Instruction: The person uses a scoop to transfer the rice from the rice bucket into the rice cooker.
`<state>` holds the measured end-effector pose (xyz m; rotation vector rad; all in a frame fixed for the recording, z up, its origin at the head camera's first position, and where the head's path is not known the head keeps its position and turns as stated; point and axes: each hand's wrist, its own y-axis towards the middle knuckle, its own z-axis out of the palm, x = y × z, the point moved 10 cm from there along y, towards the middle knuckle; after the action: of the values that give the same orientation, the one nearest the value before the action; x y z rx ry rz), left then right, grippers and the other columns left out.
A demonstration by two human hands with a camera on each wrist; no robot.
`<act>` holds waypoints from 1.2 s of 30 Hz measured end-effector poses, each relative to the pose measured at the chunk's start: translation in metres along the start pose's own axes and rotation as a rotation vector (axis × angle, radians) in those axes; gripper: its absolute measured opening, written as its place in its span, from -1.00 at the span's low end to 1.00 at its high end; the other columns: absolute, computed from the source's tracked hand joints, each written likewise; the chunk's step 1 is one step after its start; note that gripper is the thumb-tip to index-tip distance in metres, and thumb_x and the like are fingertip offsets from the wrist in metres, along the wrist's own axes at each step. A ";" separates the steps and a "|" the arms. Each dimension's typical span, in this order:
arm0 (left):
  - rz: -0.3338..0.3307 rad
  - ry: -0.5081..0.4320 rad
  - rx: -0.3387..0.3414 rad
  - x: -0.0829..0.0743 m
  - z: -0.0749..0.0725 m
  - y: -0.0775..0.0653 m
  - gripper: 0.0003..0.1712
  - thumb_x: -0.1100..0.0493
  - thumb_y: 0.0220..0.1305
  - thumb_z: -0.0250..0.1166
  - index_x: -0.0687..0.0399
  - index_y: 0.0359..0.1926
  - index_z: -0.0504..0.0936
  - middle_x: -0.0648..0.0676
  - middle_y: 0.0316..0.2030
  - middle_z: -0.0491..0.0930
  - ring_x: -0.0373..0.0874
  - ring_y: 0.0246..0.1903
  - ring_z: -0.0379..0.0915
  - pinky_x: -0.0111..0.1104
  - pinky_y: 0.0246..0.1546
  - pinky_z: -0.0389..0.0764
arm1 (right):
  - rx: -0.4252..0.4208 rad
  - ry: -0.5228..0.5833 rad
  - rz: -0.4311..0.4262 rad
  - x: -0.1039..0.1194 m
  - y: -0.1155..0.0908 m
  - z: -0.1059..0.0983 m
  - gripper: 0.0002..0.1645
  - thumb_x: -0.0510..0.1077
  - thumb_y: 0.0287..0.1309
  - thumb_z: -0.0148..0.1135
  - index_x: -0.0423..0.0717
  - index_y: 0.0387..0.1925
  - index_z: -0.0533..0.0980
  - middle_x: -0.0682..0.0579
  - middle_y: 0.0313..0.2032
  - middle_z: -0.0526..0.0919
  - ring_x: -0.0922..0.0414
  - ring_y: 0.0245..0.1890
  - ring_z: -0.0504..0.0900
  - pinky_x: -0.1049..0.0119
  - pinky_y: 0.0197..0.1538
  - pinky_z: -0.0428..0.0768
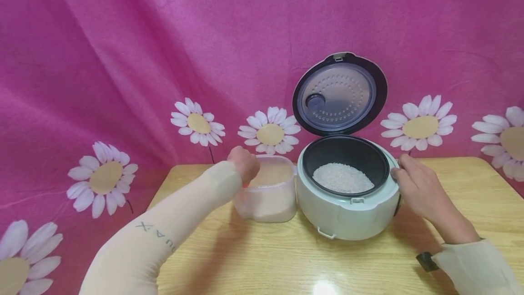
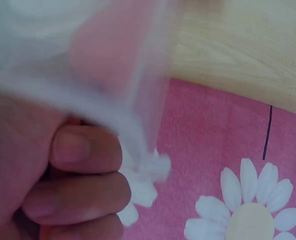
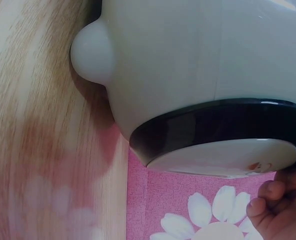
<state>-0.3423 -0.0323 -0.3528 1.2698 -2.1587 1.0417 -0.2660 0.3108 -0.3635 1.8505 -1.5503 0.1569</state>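
Note:
In the head view my left hand is at the left rim of a translucent plastic container with rice in it. Its fingers curl around a red scoop, mostly hidden by the hand; its rounded red shape shows blurred through the container wall in the left wrist view. A pale green rice cooker stands right beside the container, lid raised. White rice lies in its black inner pot. My right hand grips the cooker's right rim with thumb and forefinger, the other fingers curled by its side.
Everything stands on a light wooden table. A pink cloth with daisy prints hangs close behind the cooker and container. The upright lid rises in front of it.

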 end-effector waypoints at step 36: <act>0.012 -0.251 -0.032 -0.015 0.028 0.023 -0.67 0.18 0.43 0.13 -0.05 -0.55 0.52 -0.06 -0.65 0.27 -0.15 -0.59 0.24 -0.19 -0.35 0.69 | -0.045 -0.004 -0.042 0.002 0.000 -0.003 -0.88 -0.19 0.41 -0.02 -0.10 -0.30 0.39 0.01 -0.47 0.37 0.20 -0.43 0.29 0.32 -0.41 0.26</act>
<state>-0.3548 -0.0385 -0.3896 1.4406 -2.3594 0.8889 -0.2643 0.3111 -0.3609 1.8475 -1.5044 0.0984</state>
